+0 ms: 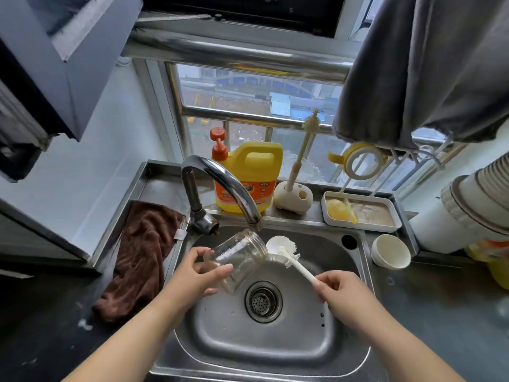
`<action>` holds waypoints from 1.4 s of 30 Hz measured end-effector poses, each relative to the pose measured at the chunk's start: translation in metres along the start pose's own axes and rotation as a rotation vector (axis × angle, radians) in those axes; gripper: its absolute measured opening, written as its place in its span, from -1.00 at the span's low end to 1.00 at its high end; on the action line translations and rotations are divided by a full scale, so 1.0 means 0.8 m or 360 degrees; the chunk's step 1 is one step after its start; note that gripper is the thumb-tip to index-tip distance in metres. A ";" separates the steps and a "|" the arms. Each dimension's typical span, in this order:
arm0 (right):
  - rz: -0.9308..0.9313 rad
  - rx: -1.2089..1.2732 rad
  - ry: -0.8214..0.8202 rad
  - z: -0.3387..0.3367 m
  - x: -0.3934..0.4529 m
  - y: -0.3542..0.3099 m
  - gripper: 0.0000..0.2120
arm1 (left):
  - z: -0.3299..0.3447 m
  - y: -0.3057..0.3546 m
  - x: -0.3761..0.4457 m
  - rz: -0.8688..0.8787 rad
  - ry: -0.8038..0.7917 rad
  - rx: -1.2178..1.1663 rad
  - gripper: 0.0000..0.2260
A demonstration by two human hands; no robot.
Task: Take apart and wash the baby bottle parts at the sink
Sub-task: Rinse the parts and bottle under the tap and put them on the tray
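My left hand [201, 274] grips the clear glass bottle body [239, 257] over the steel sink [325, 334], tilted with its open mouth up toward the faucet spout [234, 188]. My right hand [341, 289] holds the handle of a white bottle brush [286, 255]; its bristle head lies just beside the bottle's mouth, outside it. No water stream is visible. A yellow-and-white bottle collar with handles [358, 161] hangs on a rack at the window. A yellowish nipple [337, 209] lies in the white tray [385, 226].
A yellow detergent jug [248, 177] and a small brush in a cream holder [293, 197] stand behind the sink. A brown cloth [140, 255] lies on the left counter, a white bowl [391, 250] on the right. A grey cloth [429, 64] hangs above.
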State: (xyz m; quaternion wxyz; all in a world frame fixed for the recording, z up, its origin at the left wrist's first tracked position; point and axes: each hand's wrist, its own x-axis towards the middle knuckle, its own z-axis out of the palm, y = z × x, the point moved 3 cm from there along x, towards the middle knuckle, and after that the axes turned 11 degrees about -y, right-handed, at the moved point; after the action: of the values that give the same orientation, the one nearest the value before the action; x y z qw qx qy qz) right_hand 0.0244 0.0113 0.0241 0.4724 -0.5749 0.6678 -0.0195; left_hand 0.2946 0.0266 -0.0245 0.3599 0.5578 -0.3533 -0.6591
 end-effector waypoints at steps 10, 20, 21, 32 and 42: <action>0.0110 0.0625 -0.0056 0.026 0.024 -0.005 -0.85 | 0.008 -0.027 -0.006 0.0052 -0.0205 -0.0009 -0.17; 0.0081 0.1232 -0.0341 0.059 0.028 -0.048 -0.81 | 0.037 -0.025 -0.004 0.0142 -0.0361 0.0392 -0.19; 0.0085 0.1244 -0.0350 0.061 0.028 -0.048 -0.80 | 0.036 -0.022 -0.004 0.0128 -0.0373 0.0473 -0.19; -0.0092 0.0953 -0.0276 0.060 0.033 -0.059 -0.85 | 0.037 0.020 0.005 0.0287 -0.0324 0.0839 -0.31; -0.0133 0.1094 -0.0241 0.052 0.043 -0.073 -0.85 | 0.042 0.020 0.018 0.0318 0.0036 0.0723 -0.24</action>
State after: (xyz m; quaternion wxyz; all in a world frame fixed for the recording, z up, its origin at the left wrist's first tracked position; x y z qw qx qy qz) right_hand 0.0990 -0.0141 0.0139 0.6853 -0.4089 0.5611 -0.2198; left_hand 0.2606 0.0084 -0.0137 0.2926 0.5941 -0.5417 -0.5177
